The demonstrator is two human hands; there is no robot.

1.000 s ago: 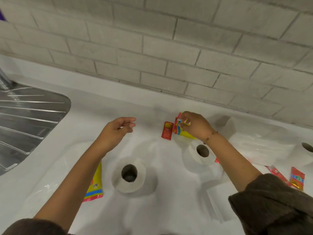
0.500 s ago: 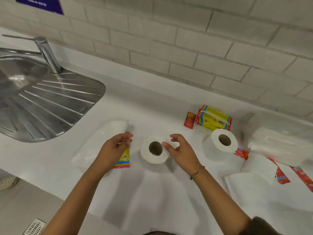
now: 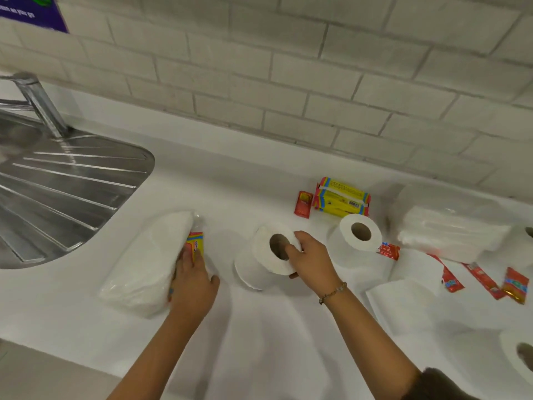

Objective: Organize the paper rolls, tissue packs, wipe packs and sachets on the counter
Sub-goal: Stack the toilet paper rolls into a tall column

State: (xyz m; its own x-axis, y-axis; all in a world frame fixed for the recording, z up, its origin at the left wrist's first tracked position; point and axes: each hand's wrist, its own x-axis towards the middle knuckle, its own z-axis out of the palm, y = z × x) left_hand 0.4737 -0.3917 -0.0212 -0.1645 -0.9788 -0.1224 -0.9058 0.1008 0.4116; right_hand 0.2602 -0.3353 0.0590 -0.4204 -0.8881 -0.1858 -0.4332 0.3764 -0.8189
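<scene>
I am, I judge, working through an early part of the sorting: a yellow box (image 3: 341, 197) and a red sachet (image 3: 302, 204) are sitting together by the wall, while sachets (image 3: 484, 280) are lying loose on the right of the tabletop (image 3: 259, 342). My right hand (image 3: 310, 261) is gripping a soft white paper roll (image 3: 268, 264), tilted mid-tabletop, one finger hooking its core. My left hand (image 3: 191, 280) is resting flat-fingered on a small yellow pack (image 3: 196, 245) beside a tissue pack (image 3: 147, 261).

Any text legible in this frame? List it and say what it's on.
Nothing reads clearly.
Purple sign: white lettering, blurred and cut off.
Large yellow pack: print and barcode, too small.
Small yellow pack: a few letters, blurred.
Red sachets: print blurred.
</scene>
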